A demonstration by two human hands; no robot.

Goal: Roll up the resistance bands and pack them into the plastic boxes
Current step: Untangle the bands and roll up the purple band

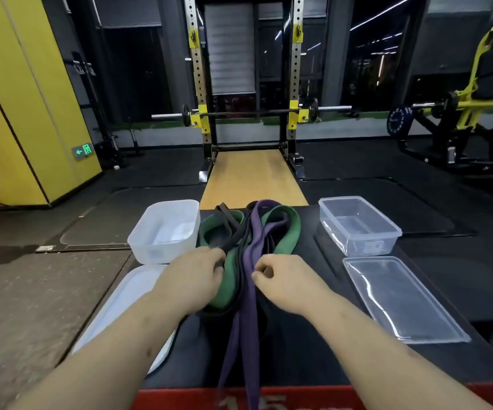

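Far left, I note a flat white lid (127,294) lying on the worktop (313,350), which is matte black with a red front edge. Behind the lid stands a frosted white box (165,232), rounded at the corners, top open.

Left hand (192,279): grip curled round a thin black band (233,229) at the near side of the pile.

The bands lie tangled and unrolled mid-worktop, between the two boxes. A wide green band (291,229) sits in flat, rubbery loops with the black one threaded through. A purple band (254,250) runs toward me and hangs over the front edge.

Right hand (280,282): grip narrow, fingertips pinching the purple band's right edge.

Further right stands a clear box (357,226), glossy and rectangular, top open. Its clear lid (402,300) lies flat just in front of it.
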